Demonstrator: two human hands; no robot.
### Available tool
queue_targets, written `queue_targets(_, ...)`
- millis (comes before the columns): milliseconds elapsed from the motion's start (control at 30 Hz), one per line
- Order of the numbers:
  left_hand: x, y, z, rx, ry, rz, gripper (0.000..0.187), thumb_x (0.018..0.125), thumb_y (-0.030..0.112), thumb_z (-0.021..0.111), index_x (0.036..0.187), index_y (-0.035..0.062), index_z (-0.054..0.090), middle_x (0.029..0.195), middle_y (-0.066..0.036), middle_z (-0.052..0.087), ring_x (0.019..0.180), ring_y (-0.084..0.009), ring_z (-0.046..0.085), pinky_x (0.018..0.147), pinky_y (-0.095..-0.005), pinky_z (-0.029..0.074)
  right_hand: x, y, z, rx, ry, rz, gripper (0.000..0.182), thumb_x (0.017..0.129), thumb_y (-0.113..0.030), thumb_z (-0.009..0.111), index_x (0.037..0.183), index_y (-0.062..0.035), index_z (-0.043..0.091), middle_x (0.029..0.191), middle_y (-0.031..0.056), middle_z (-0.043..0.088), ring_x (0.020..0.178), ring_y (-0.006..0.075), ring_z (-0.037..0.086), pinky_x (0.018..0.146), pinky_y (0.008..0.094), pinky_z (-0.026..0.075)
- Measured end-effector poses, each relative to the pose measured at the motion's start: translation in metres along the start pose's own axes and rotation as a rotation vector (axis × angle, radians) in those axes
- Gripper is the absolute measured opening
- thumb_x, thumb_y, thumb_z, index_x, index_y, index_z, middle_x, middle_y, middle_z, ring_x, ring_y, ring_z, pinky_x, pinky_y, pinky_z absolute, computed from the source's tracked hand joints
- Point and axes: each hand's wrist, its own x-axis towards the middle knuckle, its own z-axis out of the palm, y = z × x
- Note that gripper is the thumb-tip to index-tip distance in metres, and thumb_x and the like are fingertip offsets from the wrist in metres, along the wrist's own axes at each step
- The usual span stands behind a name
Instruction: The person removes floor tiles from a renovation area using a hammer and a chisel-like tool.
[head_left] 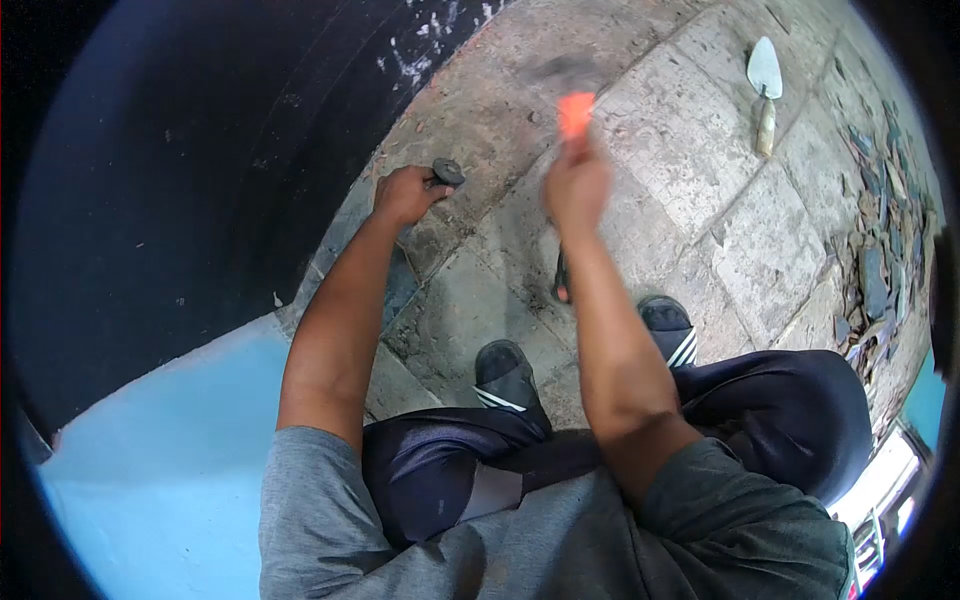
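My left hand (408, 194) is closed around a dark chisel-like tool with a round, disc-shaped top (448, 172), low over the floor beside the black wall. My right hand (578, 190) grips a hammer with an orange section (575, 115) on its handle. The hammer's dark head is smeared by motion above the orange part, and the handle's dark end shows below the hand. The two hands are apart, with the hammer to the right of the left hand's tool.
A trowel (765, 75) lies on the stone-tiled floor (690, 140) at the upper right. Broken slate-like pieces (873, 280) are heaped along the right. The black wall (190, 180) rises at the left above a light blue surface (180, 450). My sandalled feet (508, 372) are below the hands.
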Motion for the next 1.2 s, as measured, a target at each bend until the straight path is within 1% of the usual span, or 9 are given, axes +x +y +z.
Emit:
queue_targets(67, 0.001, 0.003, -0.001, 0.102, -0.001, 0.013, 0.045, 0.084, 0.050, 0.078, 0.114, 0.0164, 0.079, 0.107, -0.014, 0.075, 0.108, -0.0329, 0.069, 0.094, -0.0446, 0.052, -0.029, -0.014, 0.000, -0.403, -0.685, 0.062, 0.034, 0.103, -0.029, 0.055, 0.129, -0.0101, 0.067, 0.110, 0.0263, 0.072, 0.107, 0.0434, 0.068, 0.091, 0.0518, 0.053)
queue_targets(300, -0.003, 0.011, 0.000, 0.187, 0.019, -0.008, 0.042, 0.085, 0.049, 0.078, 0.111, 0.0154, 0.080, 0.103, -0.014, 0.075, 0.105, -0.0328, 0.069, 0.093, -0.0466, 0.051, -0.005, 0.018, -0.028, -0.276, -0.563, 0.175, 0.042, 0.099, -0.029, 0.057, 0.138, -0.0195, 0.065, 0.117, 0.0254, 0.070, 0.111, 0.0443, 0.067, 0.096, 0.0504, 0.053)
queue_targets(400, -0.005, 0.010, -0.005, 0.141, 0.023, 0.032, 0.044, 0.083, 0.046, 0.081, 0.094, 0.0035, 0.078, 0.090, -0.017, 0.073, 0.093, -0.0349, 0.071, 0.084, -0.0468, 0.052, 0.037, 0.001, -0.045, -0.164, -0.234, 0.048, 0.040, 0.099, -0.024, 0.057, 0.137, -0.0129, 0.064, 0.109, 0.0270, 0.071, 0.104, 0.0458, 0.068, 0.092, 0.0499, 0.053)
queue_targets(600, 0.002, 0.003, 0.001, 0.167, 0.040, 0.039, 0.043, 0.083, 0.046, 0.082, 0.094, 0.0040, 0.078, 0.086, -0.016, 0.074, 0.089, -0.0348, 0.071, 0.081, -0.0464, 0.052, 0.053, -0.033, -0.045, 0.174, 0.223, -0.072, 0.040, 0.102, -0.023, 0.056, 0.133, 0.0005, 0.063, 0.107, 0.0290, 0.072, 0.103, 0.0448, 0.070, 0.086, 0.0481, 0.054)
queue_targets(667, 0.003, 0.007, -0.003, 0.165, -0.029, -0.013, 0.044, 0.084, 0.048, 0.080, 0.101, 0.0073, 0.079, 0.097, -0.015, 0.075, 0.099, -0.0331, 0.070, 0.092, -0.0475, 0.050, 0.020, -0.020, -0.023, 0.087, 0.084, -0.052, 0.038, 0.102, -0.023, 0.054, 0.130, 0.0005, 0.065, 0.107, 0.0286, 0.072, 0.104, 0.0449, 0.069, 0.087, 0.0484, 0.054)
queue_targets(767, -0.006, 0.022, -0.016, 0.415, -0.166, 0.013, 0.044, 0.083, 0.048, 0.081, 0.103, 0.0089, 0.080, 0.104, -0.014, 0.076, 0.106, -0.0320, 0.069, 0.100, -0.0485, 0.047, -0.028, -0.003, 0.009, -0.366, -0.760, 0.065, 0.035, 0.101, -0.025, 0.053, 0.128, -0.0068, 0.066, 0.111, 0.0266, 0.071, 0.108, 0.0448, 0.067, 0.092, 0.0510, 0.054)
queue_targets(833, -0.009, 0.013, -0.014, 0.541, -0.188, 0.058, 0.044, 0.081, 0.047, 0.082, 0.104, 0.0095, 0.080, 0.106, -0.014, 0.076, 0.108, -0.0321, 0.068, 0.102, -0.0490, 0.045, -0.047, 0.017, 0.009, -0.343, -0.949, 0.070, 0.044, 0.099, -0.028, 0.054, 0.141, -0.0164, 0.060, 0.126, 0.0210, 0.069, 0.116, 0.0388, 0.066, 0.100, 0.0522, 0.051)
queue_targets(967, -0.021, -0.035, -0.001, 0.337, -0.158, -0.029, 0.047, 0.078, 0.046, 0.085, 0.109, 0.0122, 0.079, 0.111, -0.013, 0.075, 0.112, -0.0327, 0.066, 0.105, -0.0499, 0.043, -0.081, 0.037, -0.007, -0.307, -0.933, 0.232, 0.042, 0.098, -0.028, 0.054, 0.139, -0.0188, 0.062, 0.123, 0.0215, 0.069, 0.115, 0.0411, 0.066, 0.098, 0.0517, 0.052)
queue_targets(1200, -0.039, -0.058, 0.013, 0.241, -0.145, -0.087, 0.050, 0.077, 0.049, 0.084, 0.112, 0.0135, 0.077, 0.115, -0.013, 0.074, 0.116, -0.0315, 0.066, 0.106, -0.0490, 0.043, -0.057, 0.030, 0.005, -0.279, -0.802, 0.097, 0.038, 0.097, -0.028, 0.057, 0.132, -0.0152, 0.067, 0.113, 0.0255, 0.071, 0.110, 0.0451, 0.066, 0.095, 0.0521, 0.052)
